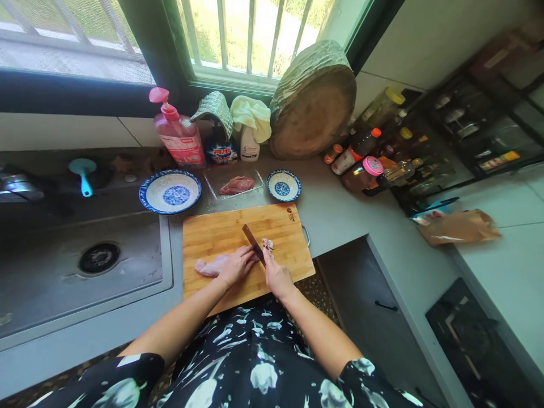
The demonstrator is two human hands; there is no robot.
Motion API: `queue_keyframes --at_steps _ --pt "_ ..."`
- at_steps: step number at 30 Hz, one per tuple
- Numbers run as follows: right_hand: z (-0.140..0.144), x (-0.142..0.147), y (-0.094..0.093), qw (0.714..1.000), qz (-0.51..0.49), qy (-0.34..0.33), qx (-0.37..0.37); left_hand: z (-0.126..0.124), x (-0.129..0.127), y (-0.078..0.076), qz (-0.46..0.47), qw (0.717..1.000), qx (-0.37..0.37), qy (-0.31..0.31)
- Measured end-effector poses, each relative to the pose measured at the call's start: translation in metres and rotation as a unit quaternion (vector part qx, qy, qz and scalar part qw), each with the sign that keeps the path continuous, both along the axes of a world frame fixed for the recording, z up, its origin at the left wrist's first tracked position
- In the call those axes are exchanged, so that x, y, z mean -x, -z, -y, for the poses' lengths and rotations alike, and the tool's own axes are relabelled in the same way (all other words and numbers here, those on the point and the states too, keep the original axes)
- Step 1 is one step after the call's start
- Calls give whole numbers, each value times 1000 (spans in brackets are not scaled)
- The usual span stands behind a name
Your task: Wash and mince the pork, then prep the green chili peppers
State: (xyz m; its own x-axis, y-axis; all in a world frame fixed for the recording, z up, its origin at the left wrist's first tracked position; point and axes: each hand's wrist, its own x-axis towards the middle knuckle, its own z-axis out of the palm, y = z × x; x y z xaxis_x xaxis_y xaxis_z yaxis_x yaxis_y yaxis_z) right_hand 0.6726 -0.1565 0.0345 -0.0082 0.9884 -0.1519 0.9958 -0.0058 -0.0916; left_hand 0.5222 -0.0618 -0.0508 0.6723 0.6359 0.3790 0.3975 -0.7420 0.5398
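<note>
On the wooden cutting board (225, 229) lies a long pale pink piece of raw meat (209, 267). My left hand (236, 265) presses down on its right part, fingers closed over it beside the blade. A kitchen knife (252, 240) is gripped in my right hand (277, 277), its blade pointing up and left across the meat's right end. Small cut bits of meat (267, 245) lie just right of the blade. The underside of the left fingers and most of the knife handle are hidden.
Behind the board stand a large blue-rimmed plate (170, 191), a clear tray (208, 187) with red meat (238, 185), and a small blue-rimmed dish (284, 186). The sink (51, 249) is at left. Bottles (355, 156) and a round wooden block (314, 110) line the back.
</note>
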Motion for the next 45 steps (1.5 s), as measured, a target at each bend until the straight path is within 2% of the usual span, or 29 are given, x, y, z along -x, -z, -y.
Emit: queue_keyframes --at_steps 5,7,9,13,16,22,25,29,34,36,38,41,45 --pt "39 -3 2 999 16 -6 31 -1 -3 -1 -1 1000 -1 -1" --pt "43 -1 3 999 17 -3 42 -1 -2 -1 -8 1000 0 0" --pt "32 4 5 999 14 -1 51 -2 -1 0 -16 1000 1 -3" --pt "-12 16 8 999 -5 2 46 -2 2 0 -22 1000 1 5" --pt "-23 11 12 999 -27 5 17 -1 2 -1 -16 1000 -8 5" --pt "2 -14 11 998 -42 39 -24 1 1 -6 15 1000 -16 -12" --pt "-1 -11 6 999 -37 14 -33 0 1 -5 4 1000 -19 -6" --pt "-1 -1 -1 1000 -28 -4 -11 -1 1 -1 -11 1000 -24 -8" --pt "35 1 -1 999 -4 13 36 -2 -1 1 10 1000 -16 -13" --pt "40 4 0 999 3 16 49 -2 -1 1 10 1000 -13 -11" --pt "29 9 3 998 -1 17 54 -2 0 0 2 1000 -15 -8" --pt "-3 14 6 999 -17 16 46 -2 2 -2 -4 1000 -23 -3" --pt "-27 0 8 999 -24 25 20 0 3 -5 9 1000 -29 2"
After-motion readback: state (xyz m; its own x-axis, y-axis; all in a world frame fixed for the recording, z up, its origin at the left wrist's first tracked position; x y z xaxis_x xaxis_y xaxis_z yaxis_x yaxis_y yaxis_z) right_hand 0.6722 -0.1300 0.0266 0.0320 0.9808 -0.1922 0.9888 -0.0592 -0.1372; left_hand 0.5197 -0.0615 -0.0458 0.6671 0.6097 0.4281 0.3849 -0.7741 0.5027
